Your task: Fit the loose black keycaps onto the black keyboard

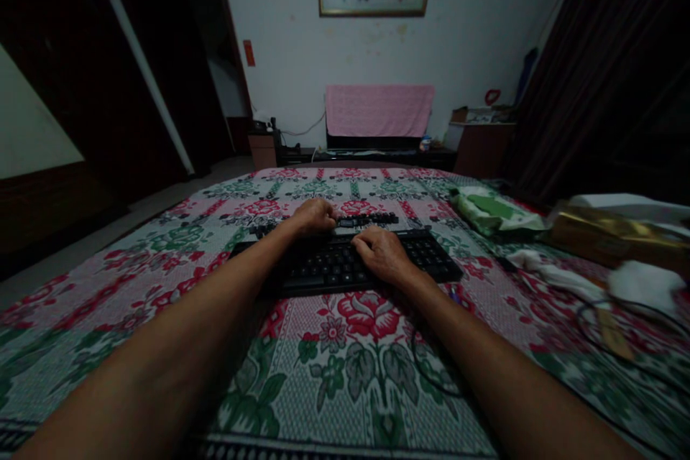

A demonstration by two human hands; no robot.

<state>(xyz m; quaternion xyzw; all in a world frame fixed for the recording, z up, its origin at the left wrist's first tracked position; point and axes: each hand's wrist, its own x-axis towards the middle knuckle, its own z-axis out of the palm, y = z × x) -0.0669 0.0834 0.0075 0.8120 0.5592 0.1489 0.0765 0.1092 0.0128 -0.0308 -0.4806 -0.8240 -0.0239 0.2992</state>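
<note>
A black keyboard [323, 269] lies on the flowered cloth in front of me, several keys showing along its front and right. Behind its back edge runs a row of small black pieces [371, 219] that look like loose keycaps. My left hand [315, 217] is closed at the left end of that row, just beyond the keyboard. Its fingertips are turned away, and anything in them is hidden. My right hand [382, 253] rests over the right-middle keys with its fingers curled together. Whatever it may pinch is too small to make out.
To the right are a green and white packet [493, 214], a gold box [614, 233], crumpled white tissue [644, 284], a brush-like tool with a wooden end [614, 334] and a looping black cable [579, 316]. The flowered cloth [323, 388] covers the table.
</note>
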